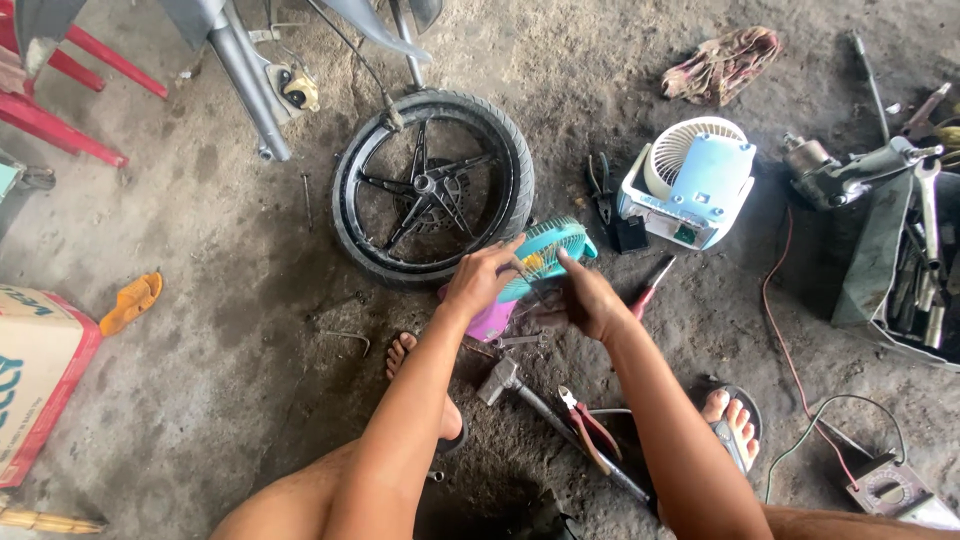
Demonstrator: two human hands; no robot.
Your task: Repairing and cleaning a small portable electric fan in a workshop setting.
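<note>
A single view is given, taken from a camera worn on the head and aimed steeply down at a grey, dusty concrete floor. The black spoked motorcycle wheel lying flat is seen just above centre, at about arm's length. Below the wheel, bare forearms, knees and sandalled feet enter from the bottom edge. No second view is supplied.

Both hands meet over a small teal fan above the dirt floor. The left hand pinches its grille; the right hand touches its rim. Just behind lies a motorcycle wheel; red-handled pliers lie near the feet.
</note>
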